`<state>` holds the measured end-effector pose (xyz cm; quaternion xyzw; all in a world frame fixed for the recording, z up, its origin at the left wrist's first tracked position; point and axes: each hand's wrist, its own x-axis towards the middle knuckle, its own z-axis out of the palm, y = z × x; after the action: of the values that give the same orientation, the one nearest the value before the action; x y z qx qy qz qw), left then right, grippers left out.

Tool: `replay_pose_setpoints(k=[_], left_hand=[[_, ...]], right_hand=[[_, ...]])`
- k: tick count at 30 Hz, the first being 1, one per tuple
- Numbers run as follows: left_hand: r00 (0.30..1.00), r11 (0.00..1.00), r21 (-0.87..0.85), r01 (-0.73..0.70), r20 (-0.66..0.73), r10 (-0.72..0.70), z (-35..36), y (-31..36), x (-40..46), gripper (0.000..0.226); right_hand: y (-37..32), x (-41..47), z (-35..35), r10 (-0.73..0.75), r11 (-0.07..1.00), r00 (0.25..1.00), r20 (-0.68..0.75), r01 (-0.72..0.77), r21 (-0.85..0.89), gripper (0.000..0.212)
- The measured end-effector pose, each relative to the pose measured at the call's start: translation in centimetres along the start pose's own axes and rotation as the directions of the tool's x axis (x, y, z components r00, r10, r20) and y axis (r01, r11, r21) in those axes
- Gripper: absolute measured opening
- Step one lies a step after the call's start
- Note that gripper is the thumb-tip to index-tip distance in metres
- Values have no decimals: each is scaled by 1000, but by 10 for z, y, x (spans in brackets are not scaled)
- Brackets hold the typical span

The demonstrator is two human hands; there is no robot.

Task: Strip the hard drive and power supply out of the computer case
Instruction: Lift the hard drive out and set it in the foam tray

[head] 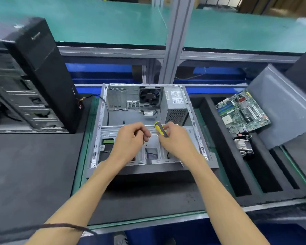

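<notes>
- Leftmost, a black tower case (41,68) stands upright beside a stripped chassis frame (16,103), both well apart from the work; neither hinders the hands.
- Next, the open computer case (97,124) lies on its side on the bench mat, so its inside faces up for reaching in. A black cable (105,106) trails over its left wall.
- Over the drive cage (148,144) at the near end, the left hand (131,138) has its fingers curled, apparently pinching something small, perhaps a screw or the tool's tip; I cannot tell which.
- Just beside it, the right hand (175,138) grips a yellow-handled screwdriver (160,129), likely to free the cage. The hard drive is not plainly visible; it probably sits under this cage, which blocks access.
- Further back, the fan (150,96) and the power supply (175,105) remain mounted at the far right corner.
- Rightward, a removed motherboard (242,112) and a heatsink (244,147) rest in a black foam tray (224,165), beside a grey side panel (279,110).
</notes>
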<state>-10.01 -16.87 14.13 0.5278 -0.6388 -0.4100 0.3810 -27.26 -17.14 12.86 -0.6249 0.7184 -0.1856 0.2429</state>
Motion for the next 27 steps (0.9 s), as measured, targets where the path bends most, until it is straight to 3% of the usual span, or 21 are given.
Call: replay_pose_setpoints(k=[5,9,14,18,23,27], left_hand=[[987,997,-1,-80,140,80,28,6,6,39],[957,982,-18,-186,223,186,64,23,-4,31],[910,953,-16,-302,292,294,107,40,-25,30],[898,938,4,-345,292,329,134,43,-47,28],[859,880,136,-455,329,393,156,44,-64,26],[883,867,222,-447,268,386,157,40,-63,23]], right_hand=[[12,-16,-13,68,978,963,-262,-12,210,13],[42,-42,-38,187,950,869,-458,-42,308,12],[87,-85,-63,330,901,745,-579,-66,429,8],[128,-122,-59,454,843,722,-523,-158,514,8],[175,-141,-27,481,837,793,-374,-287,466,18],[201,-136,2,439,872,859,-261,-338,355,35]])
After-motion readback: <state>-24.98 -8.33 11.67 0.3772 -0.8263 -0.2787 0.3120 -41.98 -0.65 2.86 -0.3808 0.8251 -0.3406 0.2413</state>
